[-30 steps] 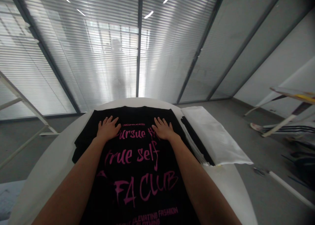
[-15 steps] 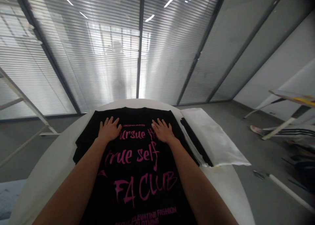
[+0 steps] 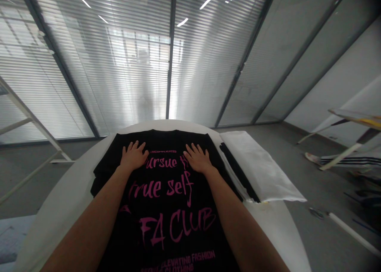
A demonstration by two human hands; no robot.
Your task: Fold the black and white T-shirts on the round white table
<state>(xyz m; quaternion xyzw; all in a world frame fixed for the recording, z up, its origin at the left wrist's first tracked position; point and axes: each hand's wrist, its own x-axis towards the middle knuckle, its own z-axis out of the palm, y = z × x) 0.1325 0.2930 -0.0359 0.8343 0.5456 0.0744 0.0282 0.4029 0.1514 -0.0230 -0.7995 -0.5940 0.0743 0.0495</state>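
A black T-shirt with pink lettering lies spread on a round white table, its neck edge at the far side. My left hand rests flat on the upper left of the shirt, fingers apart. On the upper right, beside the printed words, my right hand lies flat too, its fingers spread. Neither hand grips any cloth. My forearms cover parts of the shirt's sides, and its lower end runs out of view.
Right of the shirt, a white plastic-like bag lies over folded black and white cloth, overhanging the table edge. A white metal frame stands at left. Another table and a person's striped leg are at right. Blinds stand behind.
The view has shifted very slightly, so everything sits a little further right. Both hands stay flat on the shirt in the same places.
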